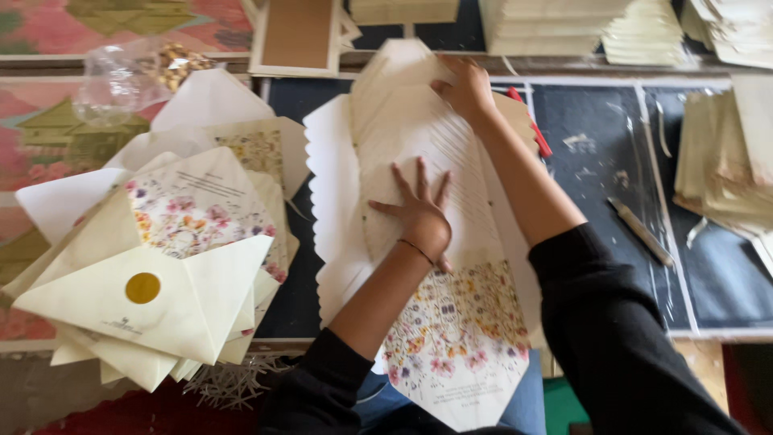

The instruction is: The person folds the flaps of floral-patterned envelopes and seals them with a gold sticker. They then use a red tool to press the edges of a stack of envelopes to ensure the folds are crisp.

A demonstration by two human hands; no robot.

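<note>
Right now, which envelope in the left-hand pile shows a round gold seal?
The cream envelope on top at the front: its closed flap carries the gold seal; the others lie open with floral linings.

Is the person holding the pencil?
No, the pencil lies alone on the dark mat, while the left hand and right hand both press on the fanned envelopes.

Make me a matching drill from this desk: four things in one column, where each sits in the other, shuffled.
1. left hand
2. right hand
3. gold seal
4. pencil

a. on the dark mat, right of the arms
b. flat on the middle of the fanned envelopes
c. at the fan's far end
d. on a cream envelope flap, left pile

Pairs: 1-b, 2-c, 3-d, 4-a
</note>
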